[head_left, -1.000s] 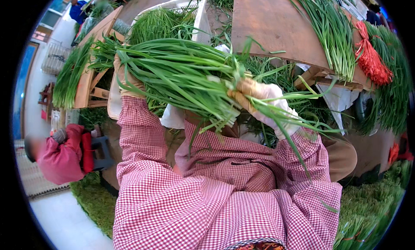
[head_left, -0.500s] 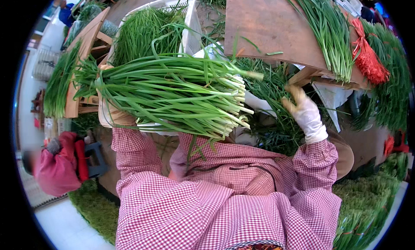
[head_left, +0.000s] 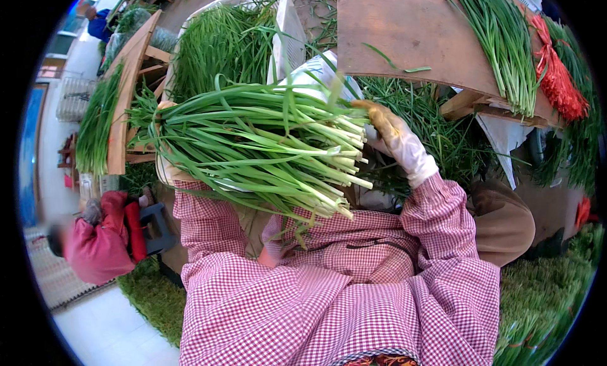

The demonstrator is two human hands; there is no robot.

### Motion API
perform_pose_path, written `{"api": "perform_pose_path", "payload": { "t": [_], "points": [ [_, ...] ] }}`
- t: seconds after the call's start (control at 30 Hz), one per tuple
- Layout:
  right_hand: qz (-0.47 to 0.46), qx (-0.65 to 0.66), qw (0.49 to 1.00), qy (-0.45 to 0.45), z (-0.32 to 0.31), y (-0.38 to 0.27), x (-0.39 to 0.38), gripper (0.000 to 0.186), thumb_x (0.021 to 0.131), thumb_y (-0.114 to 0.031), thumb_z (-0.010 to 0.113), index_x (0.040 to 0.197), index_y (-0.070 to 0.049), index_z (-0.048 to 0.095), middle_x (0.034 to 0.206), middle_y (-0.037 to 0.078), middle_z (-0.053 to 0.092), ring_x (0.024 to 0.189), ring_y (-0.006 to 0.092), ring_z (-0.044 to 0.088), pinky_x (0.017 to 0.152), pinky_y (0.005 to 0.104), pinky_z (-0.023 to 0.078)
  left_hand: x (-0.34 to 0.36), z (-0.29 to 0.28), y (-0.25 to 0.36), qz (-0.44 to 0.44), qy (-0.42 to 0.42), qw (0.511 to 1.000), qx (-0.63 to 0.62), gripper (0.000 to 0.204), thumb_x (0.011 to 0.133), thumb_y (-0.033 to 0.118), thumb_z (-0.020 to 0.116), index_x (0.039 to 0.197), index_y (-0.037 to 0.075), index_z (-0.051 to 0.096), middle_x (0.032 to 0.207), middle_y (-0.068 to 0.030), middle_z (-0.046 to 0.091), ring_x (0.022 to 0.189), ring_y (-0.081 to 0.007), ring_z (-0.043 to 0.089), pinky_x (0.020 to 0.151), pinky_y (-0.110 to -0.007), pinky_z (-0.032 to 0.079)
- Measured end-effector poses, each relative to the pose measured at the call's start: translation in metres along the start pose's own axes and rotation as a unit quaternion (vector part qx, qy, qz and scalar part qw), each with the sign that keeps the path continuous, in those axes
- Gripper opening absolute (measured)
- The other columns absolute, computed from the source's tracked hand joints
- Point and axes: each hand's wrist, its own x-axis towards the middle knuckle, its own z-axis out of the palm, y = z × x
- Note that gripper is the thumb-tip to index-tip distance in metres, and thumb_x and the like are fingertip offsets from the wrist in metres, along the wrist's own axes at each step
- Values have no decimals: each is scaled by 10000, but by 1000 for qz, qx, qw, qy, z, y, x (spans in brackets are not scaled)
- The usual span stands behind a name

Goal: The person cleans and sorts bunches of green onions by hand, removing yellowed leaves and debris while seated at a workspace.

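Hands busy mid-frame: left hand [head_left: 165, 170] cradling big bunch of green onions [head_left: 253, 145] from underneath, grip mostly hidden; gloved right hand [head_left: 395, 141] pressing flat against cut ends.

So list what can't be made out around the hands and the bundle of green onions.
- Left hand: head view, almost wholly hidden under the bundle of green onions; its grip cannot be seen.
- Right hand: gloved, at the white cut ends; whether it presses them or only touches is unclear.
- Any tie around the bundle: not visible among the stalks.
- Red bunch on the wooden board: too small to identify.
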Motion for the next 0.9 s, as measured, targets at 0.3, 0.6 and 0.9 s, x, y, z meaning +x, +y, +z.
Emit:
{"api": "perform_pose_path", "payload": {
  "t": [0.3, 0.6, 0.9],
  "points": [
    [1, -449, 874, 184, -58, -18, -55, 343, 825, -282, 538, 1042, -18, 562, 991, 161, 577, 925, 287, 551, 822, 324, 420, 3, 4, -10, -20, -17, 999, -30, 87, 887, 170, 401, 842, 118, 454, 716, 38, 449, 693, -93, 443, 719, -279, 365],
    [158, -85, 975, -129, -19, -50, -2, 649, 843, -563, 347, 1049, 21, 539, 990, 153, 570, 876, 221, 542, 804, 296, 401, 23, 30, -8, -54, -115, 988, -86, 61, 886, 147, 413, 843, 130, 453, 686, 68, 417, 636, -67, 428, 705, -278, 356],
    [103, 268, 943, -168, 26, -102, 35, 568, 780, -441, 586, 1150, -23, 475, 1006, 75, 553, 946, 144, 507, 841, 263, 396, 39, 84, -41, -76, -25, 996, -28, 146, 876, 137, 399, 971, 56, 474, 781, 18, 489, 730, -110, 482, 728, -303, 384]
  ]
}}
